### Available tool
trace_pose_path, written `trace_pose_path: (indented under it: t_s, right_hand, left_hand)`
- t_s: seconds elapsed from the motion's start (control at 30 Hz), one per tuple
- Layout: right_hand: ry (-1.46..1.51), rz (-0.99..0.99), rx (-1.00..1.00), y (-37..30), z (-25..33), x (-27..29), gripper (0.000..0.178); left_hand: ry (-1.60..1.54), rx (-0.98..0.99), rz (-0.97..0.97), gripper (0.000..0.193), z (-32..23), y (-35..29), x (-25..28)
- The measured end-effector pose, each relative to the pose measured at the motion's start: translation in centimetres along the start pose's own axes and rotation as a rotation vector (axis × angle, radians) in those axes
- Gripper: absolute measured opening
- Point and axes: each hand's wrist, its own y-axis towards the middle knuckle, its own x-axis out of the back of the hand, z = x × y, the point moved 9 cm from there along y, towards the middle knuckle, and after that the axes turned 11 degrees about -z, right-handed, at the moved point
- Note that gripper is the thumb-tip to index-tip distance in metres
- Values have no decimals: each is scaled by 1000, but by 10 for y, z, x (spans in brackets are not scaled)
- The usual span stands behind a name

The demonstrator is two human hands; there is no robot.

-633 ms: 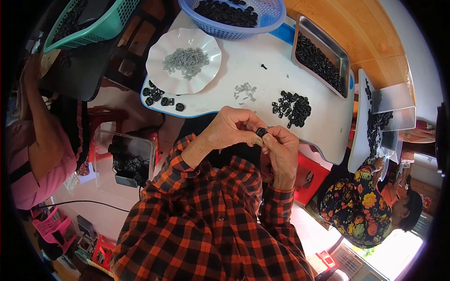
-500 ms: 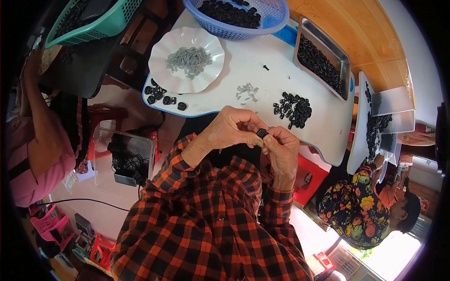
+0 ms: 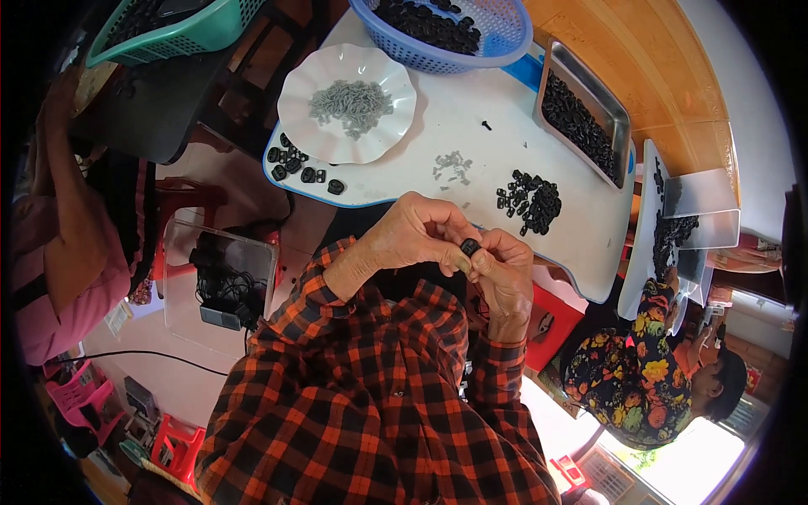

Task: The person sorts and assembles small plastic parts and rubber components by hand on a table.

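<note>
Left hand (image 3: 411, 234) and right hand (image 3: 507, 276) in a close two-handed pinch.
The left forearm (image 3: 310, 290) slants from the lower left, left thumb (image 3: 455, 257) opposed to its fingers (image 3: 453, 217); the right forearm (image 3: 497, 370) stands nearly upright, right fingers (image 3: 510, 245) curled, right thumb (image 3: 486, 265) turned inward.

From my remote station, I registered a black part (image 3: 470, 247), an orange-and-black checked shirt (image 3: 379, 404), a white plate (image 3: 301, 109), grey pieces (image 3: 352, 107) and a lavender-blue basket (image 3: 438, 61).
</note>
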Motion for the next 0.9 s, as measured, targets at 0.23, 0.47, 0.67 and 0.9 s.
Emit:
trace_pose_path:
  t_s: [0.23, 0.47, 0.67, 0.9]
  right_hand:
    - [13, 51, 0, -3, 7, -11, 16]
    - [39, 112, -37, -3, 4, -23, 19]
    - [30, 130, -89, 1, -2, -21, 18]
    - [100, 123, -21, 0, -5, -12, 15]
  left_hand:
    - [37, -33, 24, 22, -13, -4, -5]
    - [26, -59, 33, 19, -18, -11, -6]
    - [50, -49, 18, 20, -11, -12, -4]
    - [64, -77, -13, 26, -9, -11, -6]
